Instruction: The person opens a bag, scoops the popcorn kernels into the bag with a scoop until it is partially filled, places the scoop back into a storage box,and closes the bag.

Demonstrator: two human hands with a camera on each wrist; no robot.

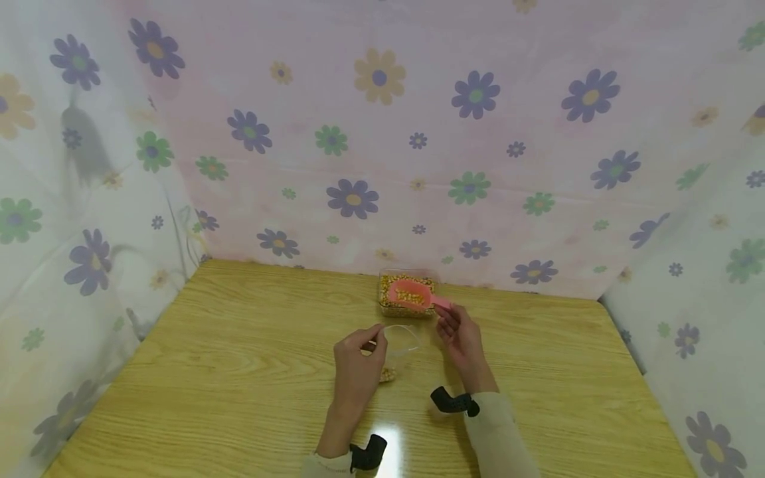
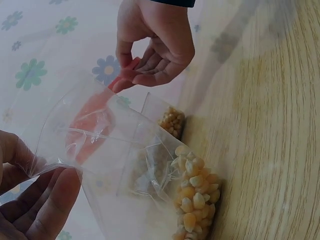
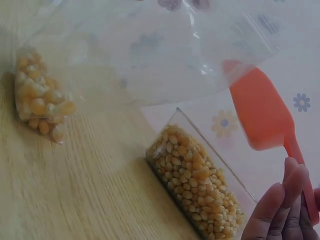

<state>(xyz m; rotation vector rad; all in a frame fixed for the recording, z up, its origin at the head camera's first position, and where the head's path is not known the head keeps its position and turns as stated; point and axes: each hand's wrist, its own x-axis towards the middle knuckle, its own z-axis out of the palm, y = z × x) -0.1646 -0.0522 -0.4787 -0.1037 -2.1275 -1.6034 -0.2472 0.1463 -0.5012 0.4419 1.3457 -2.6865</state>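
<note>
My left hand pinches the rim of a clear plastic bag, whose mouth gapes. Corn kernels fill the bottom of the bag, which stands on the table. By its handle, my right hand holds a pink scoop that carries some kernels, as the head view shows. The scoop is above a clear rectangular container full of corn kernels. In the right wrist view the scoop's front edge overlaps the bag's outline; I cannot tell whether they touch.
The wood-grain table extends to both sides of the hands. Behind it hangs a flower-patterned cloth, close to the container's far side. More cloth hangs at the left and right.
</note>
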